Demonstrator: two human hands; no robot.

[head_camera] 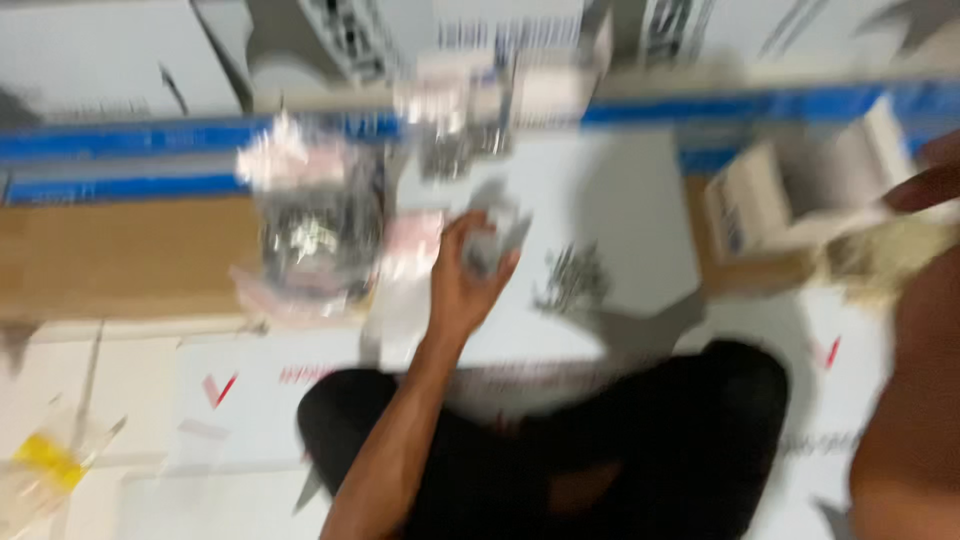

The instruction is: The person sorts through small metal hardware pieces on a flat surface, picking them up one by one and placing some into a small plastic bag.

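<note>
Left hand (465, 285) curled around a small clear packet (495, 240), contents too blurred to tell. Right hand (925, 185) only partly in frame at the right edge; grip: cannot tell. Landmark: the white sheet (640, 200). Packet is held over its left part; a loose pile of small dark metal parts (572, 278) lies mid-sheet, unpacked. Filled clear bags (315, 235) sit just left of the sheet, an open cardboard box (770, 215) just right. Judging from that: some bagged, some left.
</note>
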